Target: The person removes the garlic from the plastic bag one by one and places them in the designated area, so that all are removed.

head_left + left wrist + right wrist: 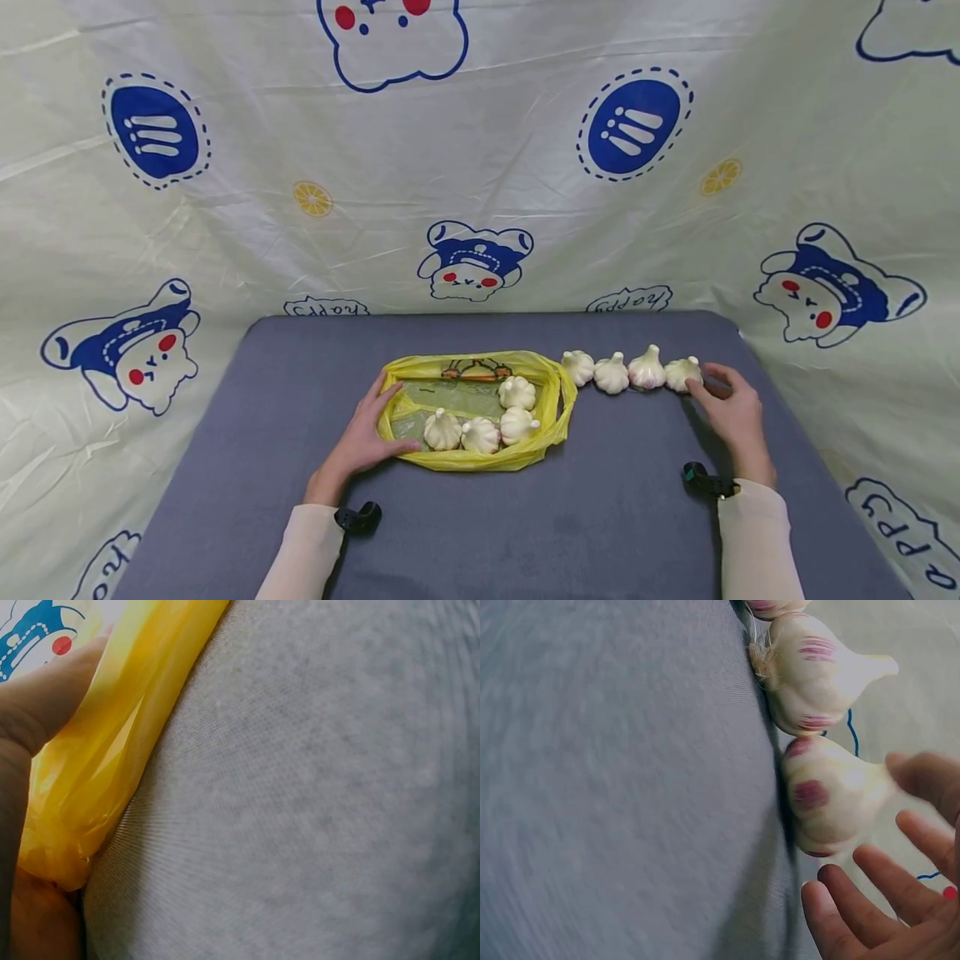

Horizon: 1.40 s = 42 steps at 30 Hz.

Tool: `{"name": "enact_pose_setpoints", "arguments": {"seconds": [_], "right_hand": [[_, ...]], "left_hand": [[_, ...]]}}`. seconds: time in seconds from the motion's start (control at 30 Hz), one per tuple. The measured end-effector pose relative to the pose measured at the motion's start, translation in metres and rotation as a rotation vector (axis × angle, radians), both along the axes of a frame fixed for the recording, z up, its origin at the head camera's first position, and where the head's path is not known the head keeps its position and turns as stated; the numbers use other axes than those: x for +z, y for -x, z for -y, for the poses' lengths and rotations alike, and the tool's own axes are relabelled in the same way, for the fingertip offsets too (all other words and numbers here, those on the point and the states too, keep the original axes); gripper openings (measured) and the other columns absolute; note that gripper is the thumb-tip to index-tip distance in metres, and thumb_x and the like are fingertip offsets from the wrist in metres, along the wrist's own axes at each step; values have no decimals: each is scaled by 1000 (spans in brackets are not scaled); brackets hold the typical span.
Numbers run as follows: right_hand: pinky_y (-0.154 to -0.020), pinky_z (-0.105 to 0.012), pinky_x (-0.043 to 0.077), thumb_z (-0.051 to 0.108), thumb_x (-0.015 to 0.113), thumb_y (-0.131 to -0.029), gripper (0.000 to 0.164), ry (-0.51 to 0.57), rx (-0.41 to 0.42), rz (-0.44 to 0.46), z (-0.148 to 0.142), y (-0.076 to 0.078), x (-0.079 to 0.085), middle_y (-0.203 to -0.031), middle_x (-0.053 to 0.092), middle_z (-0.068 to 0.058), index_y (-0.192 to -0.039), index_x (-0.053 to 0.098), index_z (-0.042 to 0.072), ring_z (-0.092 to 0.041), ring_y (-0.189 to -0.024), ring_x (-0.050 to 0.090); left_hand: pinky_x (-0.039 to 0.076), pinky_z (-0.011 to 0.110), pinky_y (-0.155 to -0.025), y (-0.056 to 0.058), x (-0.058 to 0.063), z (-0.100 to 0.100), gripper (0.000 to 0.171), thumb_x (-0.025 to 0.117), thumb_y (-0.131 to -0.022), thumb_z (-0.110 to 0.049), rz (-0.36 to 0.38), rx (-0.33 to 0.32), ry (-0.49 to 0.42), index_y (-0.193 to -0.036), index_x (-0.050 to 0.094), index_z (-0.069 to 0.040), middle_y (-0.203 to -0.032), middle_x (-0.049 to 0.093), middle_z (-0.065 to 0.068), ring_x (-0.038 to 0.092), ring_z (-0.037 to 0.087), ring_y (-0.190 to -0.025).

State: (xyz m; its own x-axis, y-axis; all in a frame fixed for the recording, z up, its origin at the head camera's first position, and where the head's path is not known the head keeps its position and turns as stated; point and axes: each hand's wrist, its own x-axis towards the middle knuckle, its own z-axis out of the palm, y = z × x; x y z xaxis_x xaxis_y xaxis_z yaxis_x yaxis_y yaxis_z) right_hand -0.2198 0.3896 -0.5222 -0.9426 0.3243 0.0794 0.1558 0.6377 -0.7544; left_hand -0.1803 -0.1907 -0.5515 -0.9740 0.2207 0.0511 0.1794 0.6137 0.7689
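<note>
A yellow plastic bag lies with its mouth spread open, and several garlic bulbs sit inside it, toward the front and right. My left hand holds the bag's left end, the thumb over the front rim and the fingers at the back left. To the right of the bag, several more bulbs stand in a row. My right hand is at the rightmost bulb, the thumb right at its stem and the other fingers spread beside it. Purple streaks mark this bulb in the right wrist view.
The dark grey table carries the bag and the bulbs. Behind it hangs a pale cloth printed with blue cartoon figures, which also falls along both sides. Each wrist wears a small black camera.
</note>
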Motion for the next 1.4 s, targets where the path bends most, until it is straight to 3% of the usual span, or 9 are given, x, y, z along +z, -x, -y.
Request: {"name": "enact_pose_setpoints", "arguments": {"seconds": [0.07, 0.13, 0.23, 0.37, 0.63, 0.87, 1.17, 1.4], "right_hand": [[-89, -36, 56, 45, 64, -100, 69, -16, 41, 0, 0, -2, 7, -152, 50, -26, -152, 46, 3, -49, -134, 52], [-99, -57, 51, 46, 64, -100, 74, -28, 74, 3, 2, -3, 15, -156, 45, -27, -155, 41, 3, -52, -138, 47], [-104, -69, 42, 48, 65, -99, 78, -76, 118, 8, 7, -5, 27, -159, 39, -28, -157, 37, 4, -55, -139, 42], [-100, -70, 44, 46, 67, -98, 79, -169, 183, -8, 21, -8, 44, -157, 38, -33, -157, 37, 3, -56, -135, 44], [-102, -71, 41, 43, 72, -96, 79, -229, 356, -54, 64, -10, 71, -154, 41, -31, -156, 39, 4, -52, -137, 42], [-107, -69, 39, 38, 74, -96, 76, -253, 577, -70, 110, -5, 79, -158, 40, -27, -156, 40, 4, -48, -144, 37], [-111, -64, 42, 35, 78, -93, 73, -286, 796, -69, 173, -8, 91, -155, 47, -19, -153, 45, 8, -41, -143, 44], [-113, -59, 43, 41, 74, -94, 74, -267, 944, -4, 214, -11, 97, -156, 48, -14, -154, 45, 9, -36, -143, 47]], "left_hand": [[21, 74, -118, 0, 0, 0, 106, 91, -75, -43, 3, 3, -2, -160, 37, -13, -175, 6, 10, 11, 46, -157], [21, 74, -118, 0, 0, -1, 106, 91, -75, -43, 6, 4, -2, -160, 37, -13, -175, 6, 10, 10, 46, -157], [20, 74, -118, 0, 1, -1, 106, 92, -75, -42, 8, 3, -9, -160, 37, -13, -175, 6, 10, 10, 46, -157], [20, 74, -118, 1, 2, -1, 105, 91, -75, -43, 9, -1, -9, -161, 37, -13, -175, 6, 10, 10, 46, -157], [21, 74, -118, 2, 4, -1, 105, 90, -76, -44, 16, -9, -11, -161, 36, -14, -175, 5, 9, 10, 46, -157], [20, 74, -118, 2, 3, 0, 105, 90, -75, -45, 13, -6, -5, -161, 36, -15, -175, 5, 8, 10, 46, -157], [20, 74, -118, 1, 2, 0, 106, 90, -75, -45, 12, -8, -8, -161, 36, -15, -175, 5, 8, 10, 46, -157], [21, 74, -118, 0, 0, 0, 106, 90, -75, -46, 11, -9, -2, -161, 36, -15, -175, 5, 8, 10, 45, -157]]}}
